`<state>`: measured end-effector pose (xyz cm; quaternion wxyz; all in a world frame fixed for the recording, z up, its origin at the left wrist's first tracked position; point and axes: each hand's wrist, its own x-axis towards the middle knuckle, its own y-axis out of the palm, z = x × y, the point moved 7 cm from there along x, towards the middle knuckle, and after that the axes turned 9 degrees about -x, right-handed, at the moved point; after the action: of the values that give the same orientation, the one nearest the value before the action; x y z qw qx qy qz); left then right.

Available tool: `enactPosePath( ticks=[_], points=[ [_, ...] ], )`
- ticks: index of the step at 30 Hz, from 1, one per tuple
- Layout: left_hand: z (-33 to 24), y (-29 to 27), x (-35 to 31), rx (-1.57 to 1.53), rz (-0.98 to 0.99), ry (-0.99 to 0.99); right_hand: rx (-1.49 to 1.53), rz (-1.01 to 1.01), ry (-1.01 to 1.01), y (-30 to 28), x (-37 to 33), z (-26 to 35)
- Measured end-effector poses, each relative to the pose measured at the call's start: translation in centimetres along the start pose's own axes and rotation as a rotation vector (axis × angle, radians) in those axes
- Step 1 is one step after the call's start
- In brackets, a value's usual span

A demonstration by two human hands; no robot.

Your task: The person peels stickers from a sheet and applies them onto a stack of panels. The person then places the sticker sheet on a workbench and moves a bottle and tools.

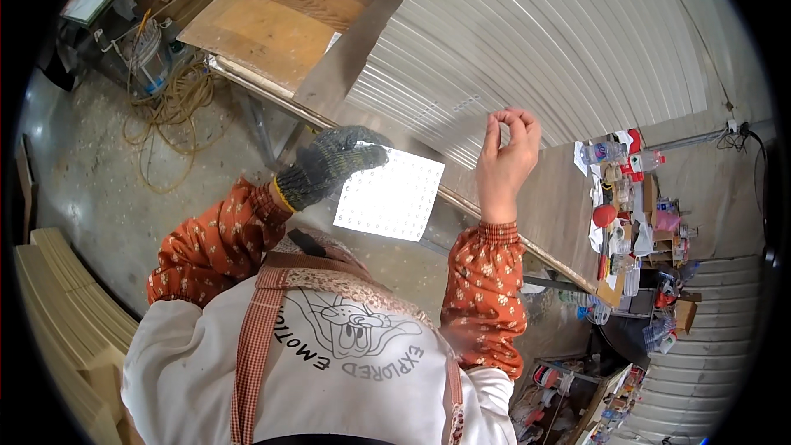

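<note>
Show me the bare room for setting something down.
Bare workbench shows between the right hand and the plastic bottles; the plywood sheet beyond the gloved left hand is mostly bare. Concrete floor is open between the coiled hose and beige mouldings. Crowded: the bottle clutter at right, and where white strips lie.

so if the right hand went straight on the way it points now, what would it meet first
Most likely the pale ribbed strips just beyond the right hand, though its height above them is unclear, so it might pass over.
</note>
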<state>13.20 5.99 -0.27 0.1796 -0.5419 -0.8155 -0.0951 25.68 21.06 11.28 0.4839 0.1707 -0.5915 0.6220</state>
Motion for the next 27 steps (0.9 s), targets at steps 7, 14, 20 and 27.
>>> enactPosePath(
  ticks=[7,14,20,27],
  points=[
    [-1.3,-1.1,-1.0,0.139,-0.034,0.176,-0.194,0.004,-0.086,1.7,1.0,0.8],
    [0.8,-1.7,-1.0,-0.226,-0.122,-0.161,-0.295,-0.028,-0.096,2.0,1.1,0.7],
    [1.1,-1.6,-0.8,-0.267,-0.13,-0.204,-0.344,-0.055,-0.107,1.8,1.1,0.7],
    [1.2,-1.6,-0.7,-0.101,-0.091,-0.051,-0.391,-0.087,-0.157,1.8,1.1,0.9]
  ],
)
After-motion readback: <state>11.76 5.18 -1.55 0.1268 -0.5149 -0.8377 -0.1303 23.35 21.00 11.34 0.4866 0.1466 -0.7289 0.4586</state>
